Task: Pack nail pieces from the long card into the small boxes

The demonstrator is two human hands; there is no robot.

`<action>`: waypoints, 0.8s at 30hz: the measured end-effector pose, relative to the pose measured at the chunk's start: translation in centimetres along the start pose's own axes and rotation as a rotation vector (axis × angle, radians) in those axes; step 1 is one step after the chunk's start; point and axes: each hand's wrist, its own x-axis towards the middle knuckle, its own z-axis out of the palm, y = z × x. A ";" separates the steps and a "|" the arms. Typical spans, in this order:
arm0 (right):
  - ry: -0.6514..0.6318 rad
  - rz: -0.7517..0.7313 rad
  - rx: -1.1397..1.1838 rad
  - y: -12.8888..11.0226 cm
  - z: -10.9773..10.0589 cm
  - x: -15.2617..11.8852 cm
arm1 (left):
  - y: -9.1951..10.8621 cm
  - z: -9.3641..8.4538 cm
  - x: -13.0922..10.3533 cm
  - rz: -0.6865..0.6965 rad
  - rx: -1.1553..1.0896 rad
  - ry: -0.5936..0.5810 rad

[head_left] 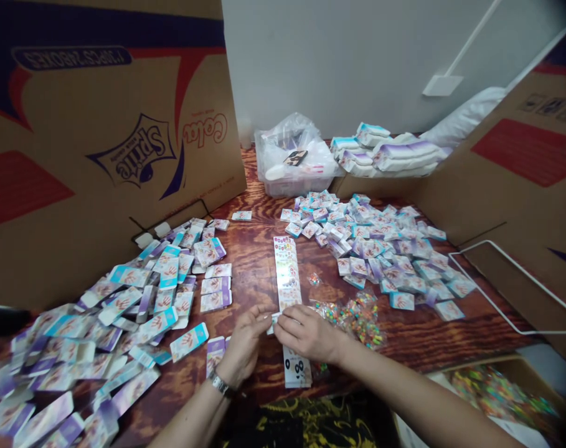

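A pale wall (320, 68) with one socket (443, 85) stands behind one red-brown table (257, 249). Two cartons flank the table; the left carton (124, 218) reads "Sprite", "Cola" and, in part, "PCS 24BOXES", all upside down, while the right carton (502, 205) shows a red patch. Two hands work here: the left hand (245, 339), with one watch (221, 384) on its wrist, and the right hand (306, 330) meet at the fingertips, both pinched on one small box (274, 322), mostly hidden, above one printed strip (288, 274). Small boxes lie in two piles, the left pile (137, 311) and the right pile (380, 249), too heaped to count; their print is too small to read. Three boxes (216, 285) sit in a short column beside the left pile. One lone packet (314, 279) of coloured bits lies just right of the strip, near a cluster of packets (357, 317). One clear tub (294, 186) stands at the back
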 end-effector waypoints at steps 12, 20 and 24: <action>-0.041 1.351 0.422 7.3 3.5 -4.9 | 1.1 -1.8 -0.6 0.120 0.241 0.075; -0.310 1.402 0.274 9.1 5.6 -5.6 | 2.7 -3.6 -3.4 0.242 0.358 0.196; -0.382 1.347 0.233 9.1 5.1 -5.3 | 5.4 -2.5 -7.0 0.302 0.396 0.142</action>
